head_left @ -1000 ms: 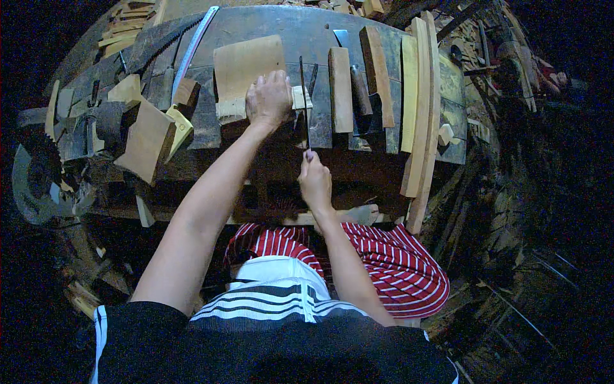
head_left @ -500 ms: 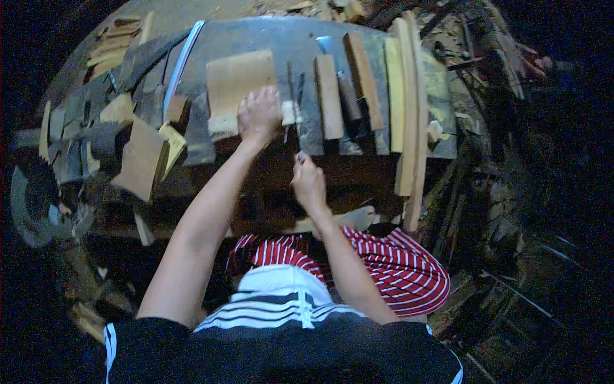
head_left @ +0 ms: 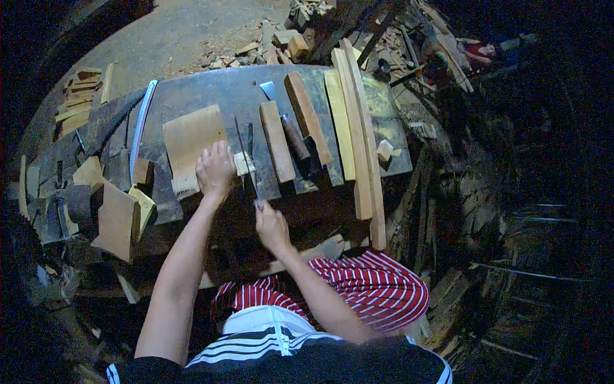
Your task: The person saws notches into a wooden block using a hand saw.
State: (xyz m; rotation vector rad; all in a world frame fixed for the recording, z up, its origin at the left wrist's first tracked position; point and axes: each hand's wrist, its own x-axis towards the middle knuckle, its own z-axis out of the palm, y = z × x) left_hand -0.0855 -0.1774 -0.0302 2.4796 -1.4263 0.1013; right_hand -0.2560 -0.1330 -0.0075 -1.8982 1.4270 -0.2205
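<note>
A flat light-brown wooden board (head_left: pixel 195 136) lies near the front edge of the workbench. My left hand (head_left: pixel 215 171) presses on its near right part, fingers closed over the wood; the thumb is not clearly visible. A small pale wood end (head_left: pixel 244 163) juts out to the right of this hand. My right hand (head_left: pixel 274 228) is wrapped round the handle of a slim dark tool that looks like a file (head_left: pixel 247 153). Its narrow blade points away from me and runs along that pale end. Another thin dark tool (head_left: pixel 250 137) rests just right of the blade.
To the right lie wooden blocks (head_left: pixel 276 141), a chisel (head_left: pixel 294 137) with a dark handle and long strips (head_left: pixel 358 128) overhanging the front edge. A ruler (head_left: pixel 142 128), a saw (head_left: pixel 121 121) and wood offcuts (head_left: pixel 118 221) lie left. Another person (head_left: pixel 480 51) is far right.
My view has shifted, so bench and hands appear further left and lower. My left hand stays on the board, and my right hand still grips the file beside the pale end.
</note>
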